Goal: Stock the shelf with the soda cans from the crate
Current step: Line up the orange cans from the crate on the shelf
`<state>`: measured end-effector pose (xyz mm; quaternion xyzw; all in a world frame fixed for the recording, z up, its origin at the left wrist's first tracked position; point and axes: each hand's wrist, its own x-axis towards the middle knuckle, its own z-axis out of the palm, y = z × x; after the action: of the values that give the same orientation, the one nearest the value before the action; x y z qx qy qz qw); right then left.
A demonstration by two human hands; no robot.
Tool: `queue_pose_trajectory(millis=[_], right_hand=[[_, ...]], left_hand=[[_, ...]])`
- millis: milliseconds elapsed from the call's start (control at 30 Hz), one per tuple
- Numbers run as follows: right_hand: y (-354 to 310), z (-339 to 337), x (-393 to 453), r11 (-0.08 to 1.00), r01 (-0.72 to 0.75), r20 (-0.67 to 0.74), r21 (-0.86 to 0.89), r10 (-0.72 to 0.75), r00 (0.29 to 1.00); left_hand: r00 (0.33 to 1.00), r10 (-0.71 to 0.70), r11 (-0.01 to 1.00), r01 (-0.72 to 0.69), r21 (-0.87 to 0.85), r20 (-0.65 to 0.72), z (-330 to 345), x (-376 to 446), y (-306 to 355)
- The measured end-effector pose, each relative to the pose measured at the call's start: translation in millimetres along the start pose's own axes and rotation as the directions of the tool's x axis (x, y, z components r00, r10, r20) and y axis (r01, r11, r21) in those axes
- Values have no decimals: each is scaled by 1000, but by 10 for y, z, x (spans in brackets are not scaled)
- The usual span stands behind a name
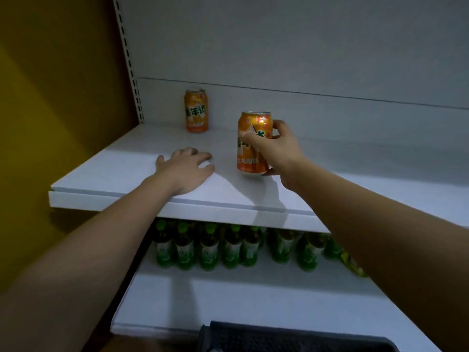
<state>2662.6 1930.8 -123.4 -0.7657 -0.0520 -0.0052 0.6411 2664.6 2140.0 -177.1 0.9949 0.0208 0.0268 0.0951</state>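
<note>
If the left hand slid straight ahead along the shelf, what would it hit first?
Probably the standing orange can near the back panel: the left hand lies flat on the shelf, fingers pointing roughly that way. Depth is uncertain.

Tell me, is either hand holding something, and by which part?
The right hand grips an orange metal soda can around its side. The left hand rests flat on the white shelf, holding nothing.

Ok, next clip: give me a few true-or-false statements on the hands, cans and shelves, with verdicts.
1. The right hand grips an orange can. True.
2. The left hand holds a can. False: it rests flat on the shelf, holding nothing.
3. A second can stands upright at the shelf's back left. True.
4. The shelf below holds orange cans. False: green bottles stand there.
5. The two cans touch. False: they stand apart.
</note>
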Motion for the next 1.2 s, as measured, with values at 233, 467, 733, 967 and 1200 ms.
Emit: queue_pose_trajectory(millis=[233, 467, 733, 967, 1200], right_hand=[[-44, 519, 988, 996, 91, -27, -24, -92, 995], [120, 904, 1739, 984, 162, -31, -79, -165, 986], [273, 1029, 2037, 980, 168, -85, -105, -177, 980], [309, 962, 1929, 969, 61, -70, -238, -79, 994], [174, 703, 1482, 849, -53, -39, -526, 38, 999]], left_hand=[[1000, 18, 999, -19, 26, 25, 46, 34, -8], [1000, 27, 1000, -27, -3, 12, 89, 20, -21], [1000, 27, 1000, -27, -3, -1, 106, -3, -17], [1000, 14, 1000, -14, -9, -8, 79, -22, 1], [1000, 9, 1000, -9, -20, -16, 60, -13, 13]])
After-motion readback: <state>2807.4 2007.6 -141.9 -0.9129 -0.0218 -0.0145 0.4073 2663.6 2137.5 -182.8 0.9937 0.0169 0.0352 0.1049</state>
